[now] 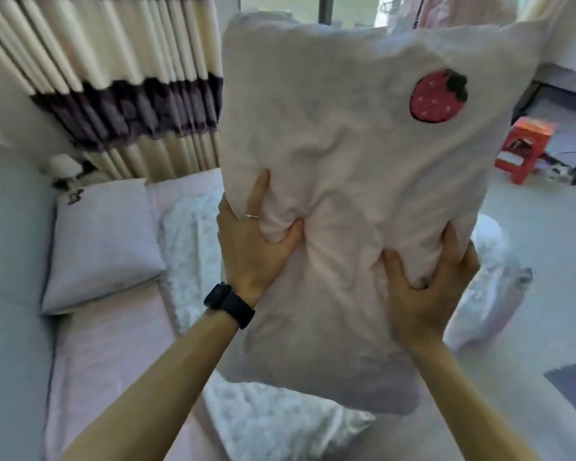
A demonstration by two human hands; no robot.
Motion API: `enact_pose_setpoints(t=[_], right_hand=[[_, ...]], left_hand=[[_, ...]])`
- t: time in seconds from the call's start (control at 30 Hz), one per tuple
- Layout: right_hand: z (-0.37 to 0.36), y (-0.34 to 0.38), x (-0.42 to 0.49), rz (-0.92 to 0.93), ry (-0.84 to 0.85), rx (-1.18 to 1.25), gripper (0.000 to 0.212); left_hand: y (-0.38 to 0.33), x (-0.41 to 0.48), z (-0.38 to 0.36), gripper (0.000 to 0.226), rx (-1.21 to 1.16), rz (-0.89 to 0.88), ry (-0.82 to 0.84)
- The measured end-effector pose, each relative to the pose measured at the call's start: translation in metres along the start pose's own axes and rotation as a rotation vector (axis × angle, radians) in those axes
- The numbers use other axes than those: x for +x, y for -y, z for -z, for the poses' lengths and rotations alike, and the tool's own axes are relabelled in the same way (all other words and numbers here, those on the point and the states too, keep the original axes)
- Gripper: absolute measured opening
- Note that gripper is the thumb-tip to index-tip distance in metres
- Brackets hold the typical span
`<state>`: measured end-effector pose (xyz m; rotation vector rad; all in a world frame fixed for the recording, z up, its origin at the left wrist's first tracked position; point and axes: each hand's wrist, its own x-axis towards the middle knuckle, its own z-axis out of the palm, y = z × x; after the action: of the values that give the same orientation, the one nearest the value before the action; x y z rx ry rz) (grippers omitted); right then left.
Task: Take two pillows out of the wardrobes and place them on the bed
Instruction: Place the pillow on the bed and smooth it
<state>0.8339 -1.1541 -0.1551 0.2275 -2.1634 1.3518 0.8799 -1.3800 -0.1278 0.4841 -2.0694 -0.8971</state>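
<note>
Both hands pinch bunched cloth: my left hand [256, 241] and right hand [426, 281] hold the strawberry pillow [346, 144] upright above the bed [113, 344]. Another pillow [103, 241] lies far left. Thin folds could slip, dropping it onto the rumpled quilt [280, 420].

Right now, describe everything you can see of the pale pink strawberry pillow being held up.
The pale pink rectangular fabric pillow looks soft, plump and creased, with a red strawberry patch near its upper right corner. It is held upright in the air over the pink-sheeted bed. The left hand and right hand grip its lower half, fingers digging into the cloth.
</note>
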Motion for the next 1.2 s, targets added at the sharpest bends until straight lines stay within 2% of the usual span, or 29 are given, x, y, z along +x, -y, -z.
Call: enact_pose_setpoints(t=[0.17, 0.4, 0.8, 1.03, 1.2], right_hand=[[-0.091, 0.014, -0.044, 0.002, 0.282, 0.096, 0.089], [-0.207, 0.037, -0.118, -0.066, 0.648, 0.086, 0.087], [-0.323, 0.030, -0.262, -0.144, 1.227, -0.025, 0.083], [-0.365, 0.014, -0.323, -0.169, 1.447, -0.054, 0.086], [-0.393, -0.002, -0.365, -0.155, 1.498, -0.083, 0.088]], left_hand=[[0.084, -0.013, 0.065, 0.094, 0.176, 0.187, -0.031], [0.204, -0.029, 0.140, 0.091, 0.336, 0.470, -0.046], [0.361, -0.109, 0.227, 0.087, 0.435, 0.944, 0.007], [0.425, -0.138, 0.249, 0.085, 0.436, 1.042, -0.005], [0.475, -0.148, 0.256, 0.085, 0.459, 1.038, 0.019]])
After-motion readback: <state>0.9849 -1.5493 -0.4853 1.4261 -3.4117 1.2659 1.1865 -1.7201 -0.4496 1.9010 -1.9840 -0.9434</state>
